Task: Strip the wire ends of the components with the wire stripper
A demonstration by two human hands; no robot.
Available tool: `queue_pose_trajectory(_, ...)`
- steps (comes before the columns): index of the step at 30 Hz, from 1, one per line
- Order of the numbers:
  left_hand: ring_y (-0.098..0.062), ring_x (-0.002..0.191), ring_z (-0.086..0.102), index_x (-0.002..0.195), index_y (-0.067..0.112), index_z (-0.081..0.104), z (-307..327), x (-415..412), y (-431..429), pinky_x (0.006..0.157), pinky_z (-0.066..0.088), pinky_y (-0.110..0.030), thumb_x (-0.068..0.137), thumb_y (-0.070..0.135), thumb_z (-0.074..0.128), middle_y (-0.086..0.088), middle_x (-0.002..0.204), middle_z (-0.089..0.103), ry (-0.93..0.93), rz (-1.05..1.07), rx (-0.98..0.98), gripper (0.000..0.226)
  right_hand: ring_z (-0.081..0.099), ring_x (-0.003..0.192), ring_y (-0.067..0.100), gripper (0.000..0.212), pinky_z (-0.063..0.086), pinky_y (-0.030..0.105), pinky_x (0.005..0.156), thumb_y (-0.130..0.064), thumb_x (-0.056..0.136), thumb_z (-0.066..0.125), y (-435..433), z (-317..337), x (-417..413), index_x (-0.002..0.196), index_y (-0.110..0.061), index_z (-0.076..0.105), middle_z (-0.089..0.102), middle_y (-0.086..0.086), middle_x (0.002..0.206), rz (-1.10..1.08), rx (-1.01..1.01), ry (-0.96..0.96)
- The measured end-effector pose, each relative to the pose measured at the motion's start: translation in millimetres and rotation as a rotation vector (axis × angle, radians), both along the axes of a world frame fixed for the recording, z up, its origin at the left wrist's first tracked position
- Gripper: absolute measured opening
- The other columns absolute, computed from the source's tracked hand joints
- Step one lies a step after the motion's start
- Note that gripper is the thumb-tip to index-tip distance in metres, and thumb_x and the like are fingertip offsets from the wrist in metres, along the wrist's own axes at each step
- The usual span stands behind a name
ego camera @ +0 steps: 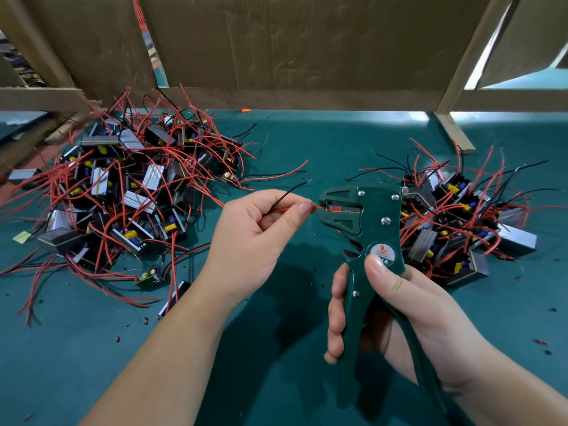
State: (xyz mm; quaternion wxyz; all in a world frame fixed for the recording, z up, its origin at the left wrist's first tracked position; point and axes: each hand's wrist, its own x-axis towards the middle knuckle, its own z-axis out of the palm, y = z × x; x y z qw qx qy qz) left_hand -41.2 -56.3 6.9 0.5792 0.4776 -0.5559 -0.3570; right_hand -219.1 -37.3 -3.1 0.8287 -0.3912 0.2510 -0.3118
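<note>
From the head camera, the left hand is curled, its thumb and forefinger pinching a red wire just short of the tool. A black wire rises out of the same fist. The part these wires belong to is hidden inside the palm. The red wire's tip goes into the mouth of the green wire stripper and cannot be made out there. The right hand is wrapped round the stripper's two handles, fingers on the front one and the thumb laid over the round label, covering part of it. The handle ends are blurred near the lower edge. The stripper is held upright above the green table, between two heaps. A big tangled pile of components lies on the left, its wires running off the left edge. A smaller pile lies just behind the stripper on the right. Bare table shows between the heaps and under the forearms, dotted with small bits of insulation. A cardboard wall closes the back, and a wooden strip slants down onto the table at the right rear.
</note>
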Motion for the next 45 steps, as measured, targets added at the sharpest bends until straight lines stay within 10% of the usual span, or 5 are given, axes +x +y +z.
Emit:
queue_pose_trajectory(14, -0.001, 0.048, 0.035, 0.084, 0.023, 0.062, -3.7, 1.4, -0.3, 0.048, 0.031, -0.014, 0.091, 0.021, 0.06, 0.015, 0.052, 0.047, -0.125, 0.005, -0.023, 0.008, 0.057, 0.05, 0.032, 0.056, 0.051, 0.045, 0.055, -0.057, 0.059, 0.08, 4.1, 2.4, 2.5, 0.076, -0.007, 0.065, 0.057, 0.021, 0.062, -0.051, 0.013, 0.044)
queue_pose_trajectory(19, -0.012, 0.071, 0.047, 0.108, 0.036, 0.049, -15.8, 2.7, -2.6, 0.085, 0.036, -0.041, 0.084, 0.023, 0.046, 0.013, 0.071, 0.051, -0.418, -0.004, 0.07, 0.028, 0.045, 0.035, 0.023, 0.052, 0.045, 0.032, 0.042, -0.061, 0.06, 0.073, 2.1, 3.7, 6.6, 0.063, -0.011, 0.056, 0.045, 0.015, 0.051, -0.285, 0.046, 0.196)
queue_pose_trajectory(28, -0.026, 0.091, 0.047, 0.101, 0.017, 0.075, -21.9, 11.3, -7.3, 0.08, 0.035, -0.031, 0.09, 0.015, 0.065, -0.003, 0.093, 0.053, -0.918, 0.132, -0.112, 0.015, 0.06, 0.065, 0.034, 0.04, 0.055, 0.046, 0.062, -0.043, 0.078, 0.051, -11.0, 3.1, 2.6, 0.082, -0.005, 0.061, 0.06, 0.02, 0.073, -0.415, 0.098, -0.063)
queue_pose_trajectory(33, -0.009, 0.068, 0.049, 0.105, 0.021, 0.074, -18.3, 14.5, -5.3, 0.065, 0.04, -0.023, 0.09, 0.019, 0.061, 0.005, 0.07, 0.053, -0.635, 0.22, -0.24, 0.02, 0.062, 0.064, 0.036, 0.055, 0.055, 0.049, 0.064, -0.046, 0.065, 0.064, -10.0, 3.2, 1.7, 0.095, 0.001, 0.067, 0.064, 0.028, 0.09, -0.256, 0.184, -0.062)
queue_pose_trajectory(45, -0.013, 0.098, 0.064, 0.117, 0.01, 0.068, -10.0, 6.8, 0.2, 0.089, 0.049, -0.032, 0.088, 0.002, 0.062, 0.003, 0.105, 0.07, -0.526, -0.085, -0.365, 0.03, 0.063, 0.07, 0.033, 0.086, 0.052, 0.044, 0.071, -0.054, 0.07, 0.072, -12.7, 4.0, -1.4, 0.14, -0.011, 0.044, 0.054, 0.012, 0.133, -0.035, 0.069, -0.293)
